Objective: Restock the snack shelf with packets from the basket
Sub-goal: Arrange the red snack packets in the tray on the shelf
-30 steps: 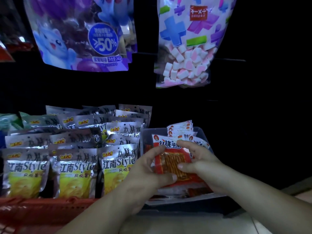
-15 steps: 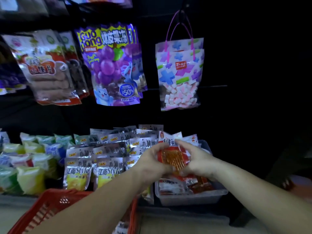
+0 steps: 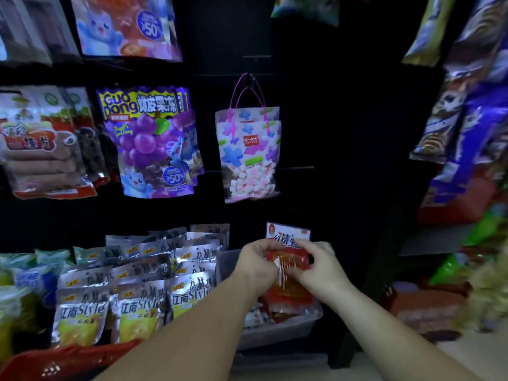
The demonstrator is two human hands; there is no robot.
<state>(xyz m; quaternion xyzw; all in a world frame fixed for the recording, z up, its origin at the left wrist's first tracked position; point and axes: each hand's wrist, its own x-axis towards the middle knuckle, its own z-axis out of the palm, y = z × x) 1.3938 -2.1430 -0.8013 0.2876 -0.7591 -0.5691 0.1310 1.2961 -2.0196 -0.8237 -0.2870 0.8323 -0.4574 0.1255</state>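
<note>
Now I see the left hand (image 3: 257, 266) and the right hand (image 3: 320, 266) both clenched on one red packet (image 3: 291, 259), held upright between them just above the clear bin (image 3: 277, 329) of similar packets. Rows of silver packets (image 3: 137, 306) stand just left; the red basket (image 3: 63, 358) sits at lower left.

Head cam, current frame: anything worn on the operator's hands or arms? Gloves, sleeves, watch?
Nothing worn that shows. The left hand and right hand are bare: no gloves, no rings visible. The left forearm and right forearm are bare to the frame edge, with no sleeves, watch or bands. The picture is dim and slightly blurred, so small items could be missed.
</note>
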